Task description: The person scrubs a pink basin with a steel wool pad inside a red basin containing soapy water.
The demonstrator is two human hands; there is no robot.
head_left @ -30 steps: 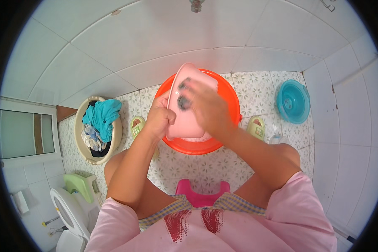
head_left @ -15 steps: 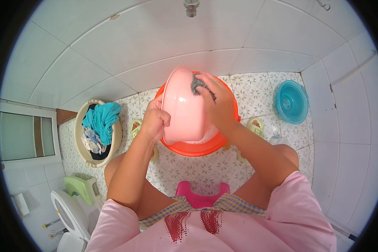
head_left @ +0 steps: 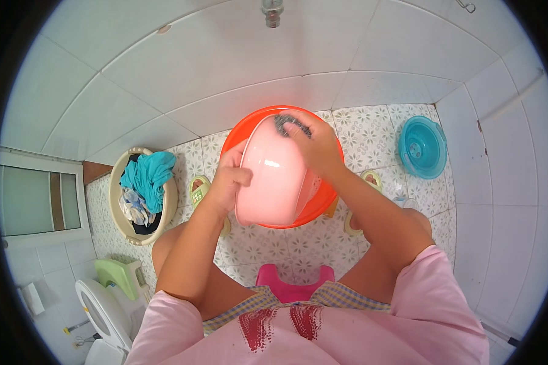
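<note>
A pink plastic basin [head_left: 271,176] is tilted on its side above a larger orange basin [head_left: 234,135] on the floor. My left hand [head_left: 228,179] grips the pink basin's rim on the left, thumb over the outside. Pressed against the upper outer wall of the pink basin is a dark grey scouring pad [head_left: 291,125]. My right hand [head_left: 315,146] is closed around that pad. Part of the orange basin and its inside are hidden behind the pink one.
At left stands a cream tub [head_left: 119,210] with turquoise, white and dark clothes [head_left: 147,176]. A blue basin [head_left: 421,149] sits at right on the tiled floor. A pink stool [head_left: 295,292] is between my legs. A toilet [head_left: 106,316] and green stool [head_left: 117,274] are lower left; a tap [head_left: 273,13] projects above.
The pink basin has come down and a little nearer to me. Both hands moved with it, and the pad has slid slightly along its upper wall.
</note>
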